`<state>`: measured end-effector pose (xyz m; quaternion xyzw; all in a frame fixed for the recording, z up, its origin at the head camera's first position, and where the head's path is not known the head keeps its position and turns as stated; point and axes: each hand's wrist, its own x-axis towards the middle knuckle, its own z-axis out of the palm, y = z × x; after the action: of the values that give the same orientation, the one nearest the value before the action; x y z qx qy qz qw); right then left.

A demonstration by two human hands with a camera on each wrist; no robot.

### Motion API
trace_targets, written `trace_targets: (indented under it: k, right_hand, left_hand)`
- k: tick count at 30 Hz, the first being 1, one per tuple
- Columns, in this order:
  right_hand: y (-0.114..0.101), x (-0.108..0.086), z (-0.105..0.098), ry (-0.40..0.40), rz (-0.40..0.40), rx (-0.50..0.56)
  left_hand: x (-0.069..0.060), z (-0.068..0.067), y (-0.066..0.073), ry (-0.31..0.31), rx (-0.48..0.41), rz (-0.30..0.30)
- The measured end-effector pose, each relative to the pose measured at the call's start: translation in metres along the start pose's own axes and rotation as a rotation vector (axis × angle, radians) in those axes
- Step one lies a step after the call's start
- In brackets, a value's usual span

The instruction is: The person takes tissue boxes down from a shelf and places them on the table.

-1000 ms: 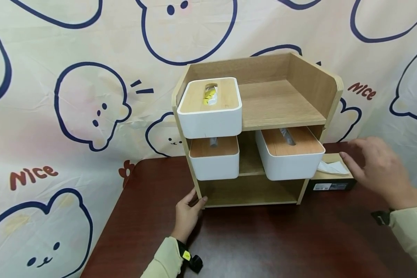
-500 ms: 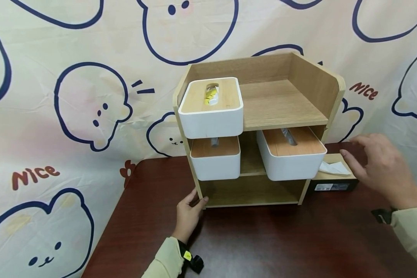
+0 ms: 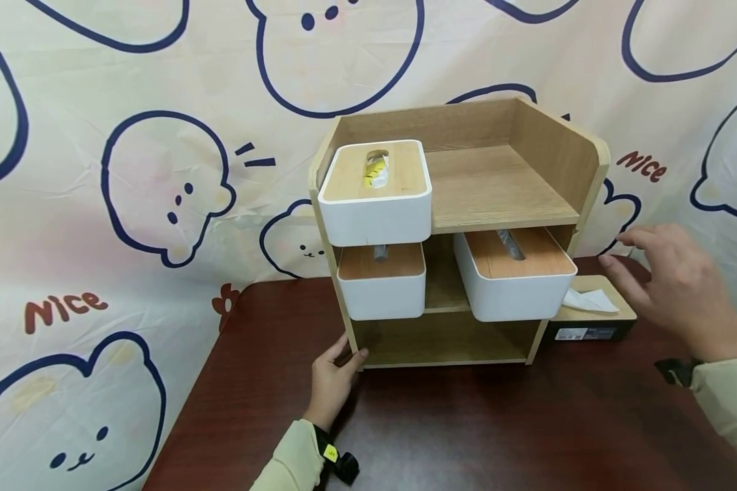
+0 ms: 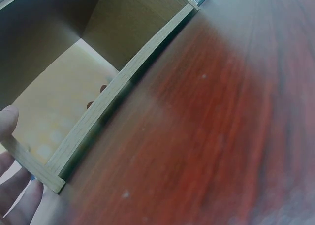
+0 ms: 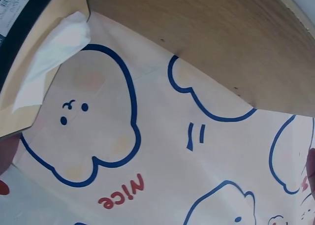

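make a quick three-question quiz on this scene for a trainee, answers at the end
1. Multiple choice: what does the left-hand grip hold?
a) a loose tissue
b) the left side panel of the wooden shelf unit
c) a box lid

2. True or false: two white tissue boxes sit at the middle level, and a third sits on the top shelf.

3. Fill the gap: a white ____ shows on top of the low, black-sided box.

Key: 1 b; 2 true; 3 tissue.
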<state>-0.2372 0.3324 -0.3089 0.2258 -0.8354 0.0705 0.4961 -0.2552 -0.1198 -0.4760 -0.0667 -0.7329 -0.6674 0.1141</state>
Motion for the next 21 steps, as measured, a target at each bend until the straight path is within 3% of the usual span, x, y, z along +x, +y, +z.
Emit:
trace_targets:
  k: [6,21]
  right_hand:
    - [-0.001,0.008,0.000,0.068,-0.123,0.029]
    - [-0.015,0.027,-0.001,0.045,-0.206,0.016]
  left_hand:
    - [-0.001,0.001,0.000,0.008,0.002,0.003]
    - [0.000,0.002,0.000,0.005,0.006,0.007]
